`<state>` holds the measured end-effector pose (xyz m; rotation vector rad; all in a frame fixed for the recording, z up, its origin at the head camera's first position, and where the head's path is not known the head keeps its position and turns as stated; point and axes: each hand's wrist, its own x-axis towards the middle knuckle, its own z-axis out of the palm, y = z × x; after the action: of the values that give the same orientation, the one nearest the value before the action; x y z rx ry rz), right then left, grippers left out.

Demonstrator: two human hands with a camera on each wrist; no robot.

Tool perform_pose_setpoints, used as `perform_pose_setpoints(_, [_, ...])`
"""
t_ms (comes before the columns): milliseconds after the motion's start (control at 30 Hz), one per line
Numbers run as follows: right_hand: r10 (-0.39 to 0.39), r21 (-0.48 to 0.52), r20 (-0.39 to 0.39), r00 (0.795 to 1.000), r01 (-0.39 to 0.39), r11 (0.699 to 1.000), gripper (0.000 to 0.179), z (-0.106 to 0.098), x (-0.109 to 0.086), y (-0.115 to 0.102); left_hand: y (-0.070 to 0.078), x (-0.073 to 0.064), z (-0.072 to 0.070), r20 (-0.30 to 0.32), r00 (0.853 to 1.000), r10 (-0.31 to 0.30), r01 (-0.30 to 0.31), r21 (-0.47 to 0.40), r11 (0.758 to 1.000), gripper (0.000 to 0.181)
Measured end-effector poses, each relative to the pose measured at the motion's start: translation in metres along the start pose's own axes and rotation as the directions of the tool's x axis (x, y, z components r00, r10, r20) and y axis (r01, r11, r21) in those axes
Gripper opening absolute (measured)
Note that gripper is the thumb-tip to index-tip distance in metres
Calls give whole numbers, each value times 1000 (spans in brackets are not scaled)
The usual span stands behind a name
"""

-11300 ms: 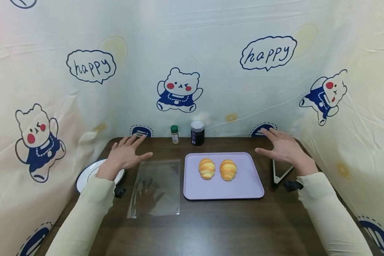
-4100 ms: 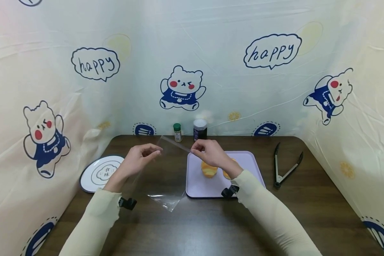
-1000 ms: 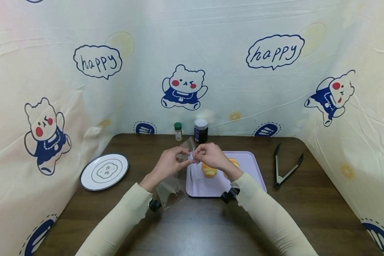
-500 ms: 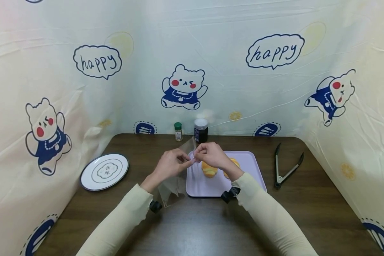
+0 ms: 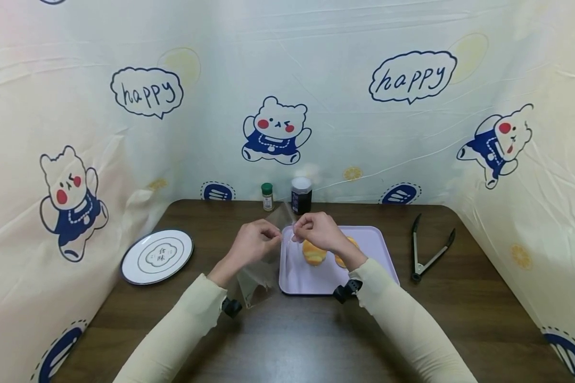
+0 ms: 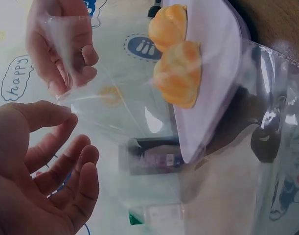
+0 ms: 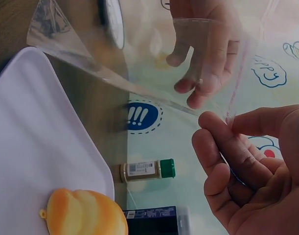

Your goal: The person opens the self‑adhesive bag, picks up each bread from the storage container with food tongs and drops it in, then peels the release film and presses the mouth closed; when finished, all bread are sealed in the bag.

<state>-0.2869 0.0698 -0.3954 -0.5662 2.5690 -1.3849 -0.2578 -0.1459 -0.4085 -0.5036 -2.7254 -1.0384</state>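
Note:
A clear plastic bag (image 5: pixel 256 279) hangs between my two hands, partly over the left end of the lilac tray (image 5: pixel 299 282). My left hand (image 5: pixel 251 242) pinches the bag near its opening between thumb and index finger, the other fingers loosely bent. At the bag's upper corner, beside a strip with pinkish print, the thumb and index finger of my right hand (image 5: pixel 318 231) pinch the film. Two bread rolls, one in front (image 7: pixel 85 213) and one farther right (image 5: pixel 352 246), lie on the tray, partly covered by my right hand and wrist in the head view.
A white plate (image 5: pixel 139 263) with a dark rim sits at the left of the brown table (image 5: pixel 287 340). Spread tongs (image 5: pixel 417 270) lie to the right of the tray. At the back stand a green-capped spice bottle (image 5: pixel 267 198) and a dark jar (image 5: pixel 301 198) with a white lid.
Earlier the bag lay flat on the table; it is now lifted in both hands. Over the last second, the fingertips have moved slightly apart at its edge.

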Motion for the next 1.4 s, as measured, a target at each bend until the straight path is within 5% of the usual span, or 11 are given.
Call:
perform_pose_setpoints(333, [-37,-22,8,999,37,999,10,2,-1,-3,1,0,5,150,986,-69,74,-32,997,15])
perform_pose_setpoints(533, [-12,-3,-10,1000,12,1000,10,0,0,-1,-1,0,-1,106,991,-77,77,-1,997,9])
perform_pose_setpoints(867, [27,-40,30,999,-26,999,11,1,0,6,-5,0,-15,-31,986,-166,167,30,986,9])
perform_pose_setpoints(1400, [103,-77,81,991,-97,992,20,6,5,13,-1,-3,-3,43,995,-85,79,138,987,6])
